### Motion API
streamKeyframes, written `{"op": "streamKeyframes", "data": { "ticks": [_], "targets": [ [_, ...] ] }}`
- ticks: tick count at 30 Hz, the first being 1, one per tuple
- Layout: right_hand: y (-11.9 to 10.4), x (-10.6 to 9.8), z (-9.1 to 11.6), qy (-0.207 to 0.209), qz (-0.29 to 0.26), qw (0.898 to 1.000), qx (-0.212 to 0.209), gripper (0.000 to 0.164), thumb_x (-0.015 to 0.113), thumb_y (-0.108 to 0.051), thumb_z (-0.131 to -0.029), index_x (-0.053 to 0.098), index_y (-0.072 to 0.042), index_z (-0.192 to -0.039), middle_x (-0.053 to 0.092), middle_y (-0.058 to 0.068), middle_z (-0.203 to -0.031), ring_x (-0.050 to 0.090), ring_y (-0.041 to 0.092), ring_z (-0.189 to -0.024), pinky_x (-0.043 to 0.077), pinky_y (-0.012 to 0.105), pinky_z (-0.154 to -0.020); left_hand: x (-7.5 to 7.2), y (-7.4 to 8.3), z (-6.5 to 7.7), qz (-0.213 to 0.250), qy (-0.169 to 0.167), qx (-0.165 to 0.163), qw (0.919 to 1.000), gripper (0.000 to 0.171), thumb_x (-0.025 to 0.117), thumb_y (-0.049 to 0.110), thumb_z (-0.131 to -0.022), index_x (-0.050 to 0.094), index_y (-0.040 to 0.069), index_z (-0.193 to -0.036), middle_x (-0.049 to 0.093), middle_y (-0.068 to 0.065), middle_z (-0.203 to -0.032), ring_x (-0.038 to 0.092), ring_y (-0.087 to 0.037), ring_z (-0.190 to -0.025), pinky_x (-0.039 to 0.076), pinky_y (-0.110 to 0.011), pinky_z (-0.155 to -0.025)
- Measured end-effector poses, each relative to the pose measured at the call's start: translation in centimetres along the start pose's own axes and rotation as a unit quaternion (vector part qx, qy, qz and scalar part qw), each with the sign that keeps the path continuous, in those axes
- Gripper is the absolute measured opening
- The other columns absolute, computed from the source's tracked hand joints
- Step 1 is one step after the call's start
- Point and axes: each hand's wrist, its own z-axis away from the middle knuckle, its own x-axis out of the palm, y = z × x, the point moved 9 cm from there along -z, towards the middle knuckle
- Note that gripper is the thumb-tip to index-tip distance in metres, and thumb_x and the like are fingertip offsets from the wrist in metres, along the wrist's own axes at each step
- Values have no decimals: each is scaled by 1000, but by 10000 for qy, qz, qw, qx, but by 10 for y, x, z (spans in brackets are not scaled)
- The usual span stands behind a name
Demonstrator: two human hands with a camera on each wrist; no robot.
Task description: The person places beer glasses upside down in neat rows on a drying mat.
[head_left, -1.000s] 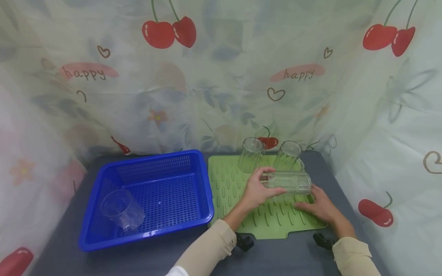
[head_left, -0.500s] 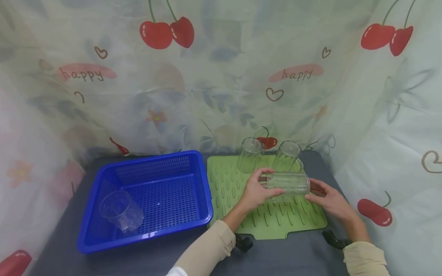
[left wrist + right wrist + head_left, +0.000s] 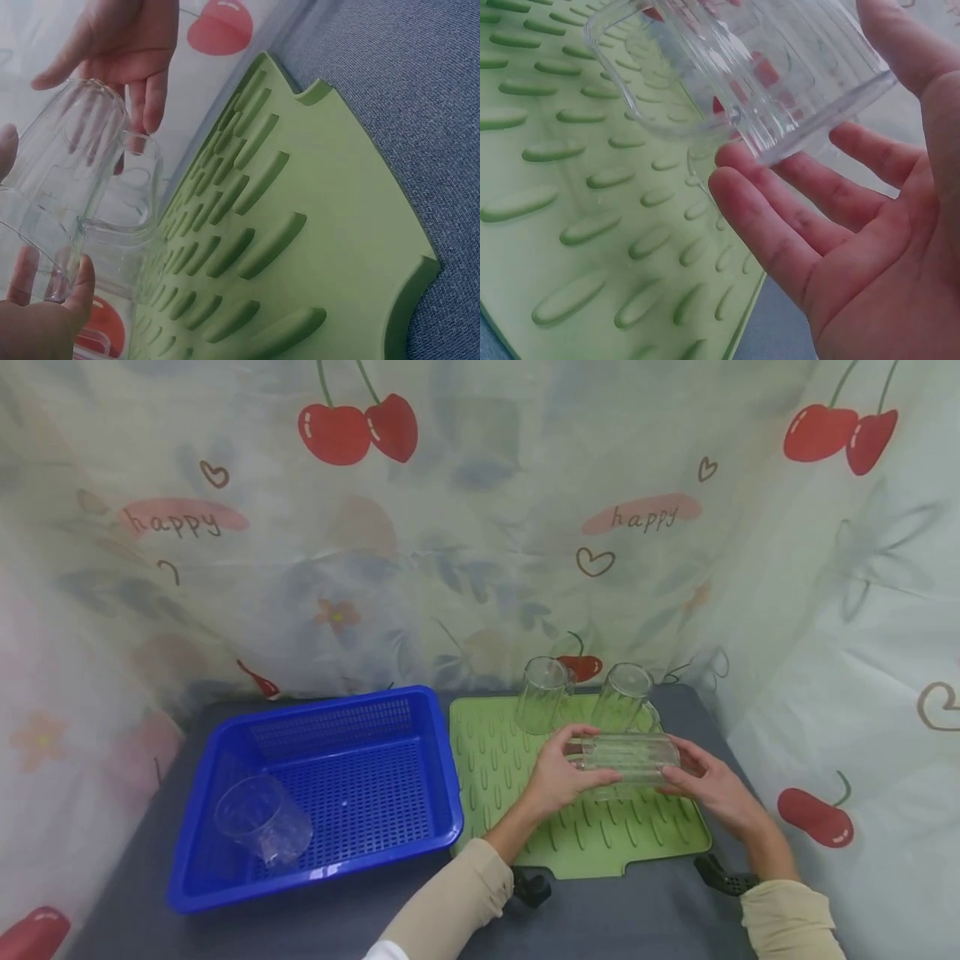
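Observation:
A clear glass mug [image 3: 626, 756] lies sideways in the air over the green ridged drying mat [image 3: 517, 852], its base to the right. My left hand [image 3: 558, 774] grips it at the mouth end, thumb and fingers on opposite sides. At the base end is my right hand [image 3: 708, 785], its fingers spread and only slightly bent. In the right wrist view those fingertips [image 3: 731, 187] reach the edge of the base, with the thumb apart from them. The mug's handle [image 3: 142, 187] shows in the left wrist view.
Two upside-down glass mugs, a left one [image 3: 542, 697] and a right one [image 3: 622, 693], stand at the mat's back. A blue perforated basket [image 3: 315, 881] on the left holds a tilted clear glass vessel [image 3: 266, 818]. A printed curtain [image 3: 480, 527] surrounds the grey table [image 3: 600, 914].
My right hand draws back to the right from beneath the mug's base, opens its fingers, then comes in around the base. The left hand keeps its grip with little movement.

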Motion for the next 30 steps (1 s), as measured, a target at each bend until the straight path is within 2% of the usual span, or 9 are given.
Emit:
{"op": "streamKeyframes", "data": {
  "ticks": [2,5,9,11,13,17,22,25,30],
  "targets": [
    [0,0,-1,69,16,10000,46,70,55,-23,-107,19,0,-161,38,31,-153,63,-10,-108,62,38,-90,2,2,1,47,-78,79,9999,66,90,21,-78,59,15,-135,57,-1,-136,57,-42,-126,52,-55,-104],
    [0,-2,-1,180,145,9997,59,69,56,-26,-106,21,-3,-162,42,28,-151,64,-7,-107,62,40,-89,5,3,2,-39,-172,98,9998,66,90,22,-79,57,15,-136,56,-2,-136,58,-38,-122,57,-45,-97],
    [-4,-5,0,245,249,9994,-32,69,57,-27,-106,24,-3,-161,50,10,-146,64,-5,-108,62,35,-86,7,0,4,-131,-243,-7,9996,64,90,22,-78,57,24,-133,55,4,-131,60,-20,-112,58,-27,-82],
    [-9,-7,1,310,313,9990,-125,67,59,-25,-105,27,-3,-160,52,6,-143,64,-6,-108,62,32,-84,7,-1,5,-197,-269,-43,9994,65,92,23,-77,57,28,-132,56,6,-130,60,-13,-107,58,-25,-80],
    [-14,-9,2,393,497,9978,-204,66,60,-24,-104,29,-4,-159,52,9,-145,63,-8,-105,61,28,-82,8,0,5,-366,-345,-14,9987,68,91,25,-77,57,29,-135,57,8,-133,59,-8,-109,57,-25,-84],
    [-27,-13,4,567,1052,9926,-237,65,62,-26,-103,33,-10,-159,44,22,-152,62,-9,-98,57,22,-79,12,2,5,-752,-570,81,9955,74,90,32,-78,53,33,-142,56,12,-140,58,-6,-116,54,-25,-92],
    [-42,-10,1,604,1309,9891,-311,64,64,-28,-102,37,-14,-158,45,19,-151,63,-3,-91,53,23,-74,17,4,5,-1127,-863,168,9897,77,87,37,-81,47,45,-146,53,17,-146,57,-10,-127,53,-34,-100],
    [-48,-7,-1,659,1420,9867,-445,63,65,-27,-101,39,-15,-158,46,17,-151,63,-1,-89,53,24,-72,18,6,6,-1401,-932,170,9856,78,84,41,-83,42,50,-148,47,21,-152,52,-11,-138,49,-40,-109],
    [-58,-4,-2,758,1494,9841,-589,64,68,-25,-99,41,-18,-157,48,14,-148,58,7,-77,49,26,-64,17,8,5,-1866,-1000,38,9773,83,83,45,-83,35,54,-150,45,21,-155,53,-15,-138,52,-43,-106]
  ]
}}
